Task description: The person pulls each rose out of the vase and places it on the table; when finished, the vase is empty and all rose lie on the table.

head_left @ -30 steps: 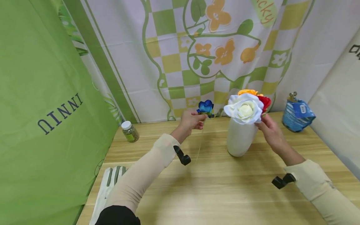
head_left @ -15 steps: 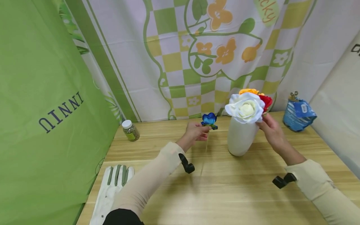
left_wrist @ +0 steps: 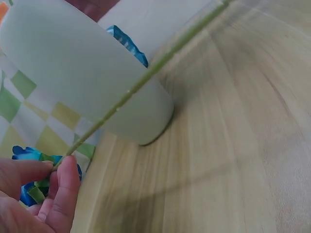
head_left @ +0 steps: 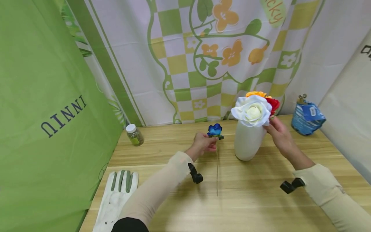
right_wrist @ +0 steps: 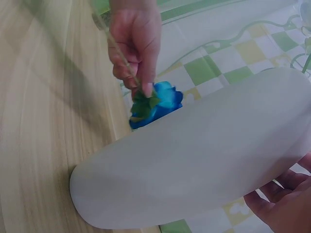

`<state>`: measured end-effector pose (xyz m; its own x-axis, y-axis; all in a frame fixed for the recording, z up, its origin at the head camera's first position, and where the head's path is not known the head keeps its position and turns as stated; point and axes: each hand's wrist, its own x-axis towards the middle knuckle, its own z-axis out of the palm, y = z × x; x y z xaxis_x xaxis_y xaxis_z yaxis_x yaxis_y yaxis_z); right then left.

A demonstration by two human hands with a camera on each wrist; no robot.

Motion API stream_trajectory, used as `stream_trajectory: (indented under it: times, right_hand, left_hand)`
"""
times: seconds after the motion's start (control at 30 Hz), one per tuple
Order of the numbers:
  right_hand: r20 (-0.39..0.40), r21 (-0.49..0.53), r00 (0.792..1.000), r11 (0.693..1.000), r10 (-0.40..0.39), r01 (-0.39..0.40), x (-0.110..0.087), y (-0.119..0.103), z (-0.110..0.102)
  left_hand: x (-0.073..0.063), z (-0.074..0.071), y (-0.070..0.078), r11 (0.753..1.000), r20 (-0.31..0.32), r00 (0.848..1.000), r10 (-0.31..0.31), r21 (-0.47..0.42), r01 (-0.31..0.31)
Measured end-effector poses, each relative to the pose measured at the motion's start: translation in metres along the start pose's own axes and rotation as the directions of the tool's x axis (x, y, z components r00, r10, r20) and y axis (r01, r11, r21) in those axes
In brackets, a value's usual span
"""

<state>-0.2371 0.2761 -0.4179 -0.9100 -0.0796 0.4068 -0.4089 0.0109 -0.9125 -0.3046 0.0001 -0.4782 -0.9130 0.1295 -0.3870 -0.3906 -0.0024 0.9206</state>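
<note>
Standing blooms: an open white rose with pale blue outer petals, a ruffled orange flower and a deep red flower crowd over the mouth of the smooth, tall white vase; this part looks done, though their stems are hidden.
Left outside: one blue flower with green leaves and a long thin stem is apart from the vase, so it appears to be the part remaining.
Blue flower: its head is left of the vase, right at the fingertips of the left hand; the stem runs toward the vase's near side. Whether its tip touches the wooden table, I cannot tell.
Left hand: narrow, thumb and fingertips pinching the stem just beneath the leaves.
Right hand: at the vase's upper right side, below the red flower, holding the vase with bent fingers, partly hidden.
</note>
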Motion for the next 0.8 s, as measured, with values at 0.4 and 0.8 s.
stream_trajectory:
  times: [0.4, 0.8]
  right_hand:
    - [0.005, -0.027, 1.0, 0.999, 0.024, -0.024, 0.0, 0.001, -0.002]
    - [0.001, -0.005, 1.0, 1.0, 0.0, 0.0, 0.0, 0.002, -0.001]
  left_hand:
    - [0.005, 0.002, -0.01, 0.999, -0.009, 1.0, -0.008, 0.035, 0.008]
    - [0.007, 0.007, -0.022, 1.0, 0.034, 0.999, -0.029, 0.012, 0.028]
